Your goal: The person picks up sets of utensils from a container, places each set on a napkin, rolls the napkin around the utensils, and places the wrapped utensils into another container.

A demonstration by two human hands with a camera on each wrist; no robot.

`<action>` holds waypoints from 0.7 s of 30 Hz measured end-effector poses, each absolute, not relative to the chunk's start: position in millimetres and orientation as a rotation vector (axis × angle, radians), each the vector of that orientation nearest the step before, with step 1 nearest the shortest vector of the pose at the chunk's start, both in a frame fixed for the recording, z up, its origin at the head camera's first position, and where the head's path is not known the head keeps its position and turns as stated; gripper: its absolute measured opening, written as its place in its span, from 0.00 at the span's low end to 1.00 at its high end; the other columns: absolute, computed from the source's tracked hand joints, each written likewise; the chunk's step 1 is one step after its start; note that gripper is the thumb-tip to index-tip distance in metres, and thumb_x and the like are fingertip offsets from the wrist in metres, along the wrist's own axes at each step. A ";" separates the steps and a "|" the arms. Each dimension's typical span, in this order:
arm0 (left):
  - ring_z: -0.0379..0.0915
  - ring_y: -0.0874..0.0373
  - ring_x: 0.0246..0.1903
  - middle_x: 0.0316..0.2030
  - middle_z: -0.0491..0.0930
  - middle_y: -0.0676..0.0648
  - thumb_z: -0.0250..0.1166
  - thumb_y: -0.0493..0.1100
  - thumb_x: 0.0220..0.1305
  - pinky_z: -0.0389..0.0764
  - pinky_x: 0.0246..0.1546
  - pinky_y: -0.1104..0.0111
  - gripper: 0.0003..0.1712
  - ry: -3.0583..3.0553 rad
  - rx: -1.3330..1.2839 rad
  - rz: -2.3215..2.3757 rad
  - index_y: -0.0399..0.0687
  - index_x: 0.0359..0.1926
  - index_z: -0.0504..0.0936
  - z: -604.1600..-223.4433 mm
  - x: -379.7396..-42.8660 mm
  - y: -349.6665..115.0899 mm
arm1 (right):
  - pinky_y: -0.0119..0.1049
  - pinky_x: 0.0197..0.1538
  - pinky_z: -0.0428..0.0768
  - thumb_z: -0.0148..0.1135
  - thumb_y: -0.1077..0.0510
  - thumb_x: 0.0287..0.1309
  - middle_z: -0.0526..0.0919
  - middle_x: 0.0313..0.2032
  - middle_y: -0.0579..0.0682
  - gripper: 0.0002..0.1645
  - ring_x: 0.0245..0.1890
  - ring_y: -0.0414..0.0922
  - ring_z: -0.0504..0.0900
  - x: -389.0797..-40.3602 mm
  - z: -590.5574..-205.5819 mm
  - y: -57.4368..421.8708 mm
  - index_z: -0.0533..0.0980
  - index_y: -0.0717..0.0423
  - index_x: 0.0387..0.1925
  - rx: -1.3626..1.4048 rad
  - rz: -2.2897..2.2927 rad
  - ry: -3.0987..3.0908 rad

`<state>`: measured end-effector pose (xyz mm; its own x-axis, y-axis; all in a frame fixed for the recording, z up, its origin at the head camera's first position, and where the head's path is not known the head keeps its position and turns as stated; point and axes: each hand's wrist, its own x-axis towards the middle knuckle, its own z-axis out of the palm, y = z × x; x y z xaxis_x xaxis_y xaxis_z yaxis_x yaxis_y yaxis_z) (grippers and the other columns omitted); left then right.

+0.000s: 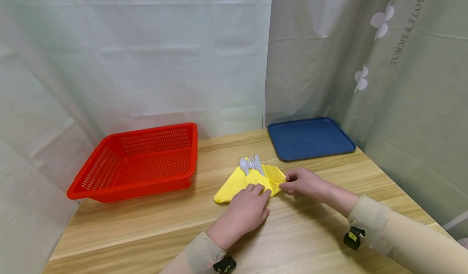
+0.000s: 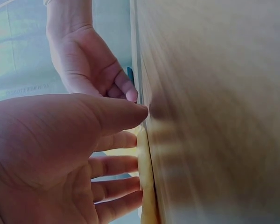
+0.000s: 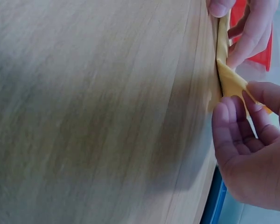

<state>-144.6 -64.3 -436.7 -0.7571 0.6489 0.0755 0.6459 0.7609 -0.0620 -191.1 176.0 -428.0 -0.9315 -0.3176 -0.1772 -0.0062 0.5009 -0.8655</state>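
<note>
A yellow napkin [image 1: 234,186] lies folded on the wooden table, its lower flap covering the handles of a pale grey spoon [image 1: 243,165], fork [image 1: 251,162] and knife [image 1: 258,164]. Only the upper ends of the cutlery stick out. My left hand [image 1: 245,210] presses the napkin's front edge with its fingertips, the thumb down near the table. With thumb and index finger, my right hand [image 1: 304,183] pinches the napkin's right corner. That corner is lifted off the table in the right wrist view, and the other fingers of the right hand [image 3: 256,135] are loosely bent below.
A red perforated plastic basket [image 1: 146,186] stands at the left of the table. At the back right lies a blue tray [image 1: 310,139]. Pale curtains [image 1: 164,55] hang behind the table and along both sides.
</note>
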 end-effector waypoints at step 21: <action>0.78 0.51 0.61 0.63 0.82 0.48 0.72 0.53 0.75 0.82 0.61 0.61 0.28 -2.866 -1.073 0.011 0.51 0.71 0.83 -435.9 -148.2 -66.0 | 0.32 0.31 0.67 0.75 0.57 0.70 0.80 0.29 0.44 0.10 0.30 0.44 0.72 -193.5 -431.1 167.2 0.83 0.56 0.34 -0.390 -1.401 2.492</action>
<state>-148.2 -66.0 -435.9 -0.7512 0.6559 0.0740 0.6553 0.7545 -0.0354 -193.5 167.2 -431.1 -0.9315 -0.3524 -0.0898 -0.1065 0.5004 -0.8592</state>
